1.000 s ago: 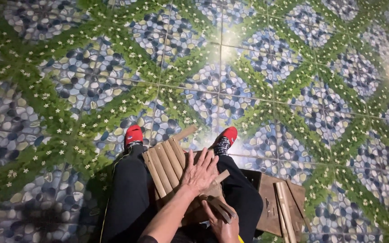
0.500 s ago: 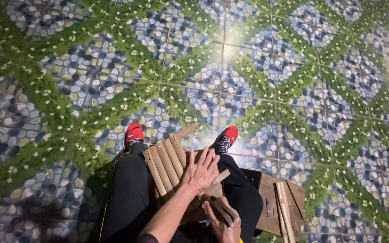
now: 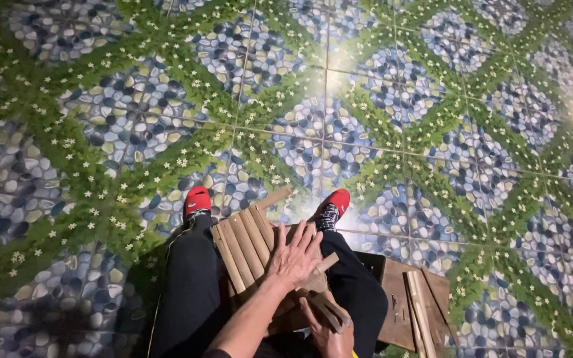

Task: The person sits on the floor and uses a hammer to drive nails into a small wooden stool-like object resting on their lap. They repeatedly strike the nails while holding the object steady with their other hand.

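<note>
Left hand (image 3: 294, 255) flat on slatted wood panel (image 3: 247, 245); right hand (image 3: 326, 328) grip clamped on wooden stick (image 3: 329, 311).

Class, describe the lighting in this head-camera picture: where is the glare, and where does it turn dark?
Head view: glare streaks the glossy tiled floor at top centre; the corners and right edge sink into shadow; the left hand on the wooden slats is evenly lit and sharp.
</note>
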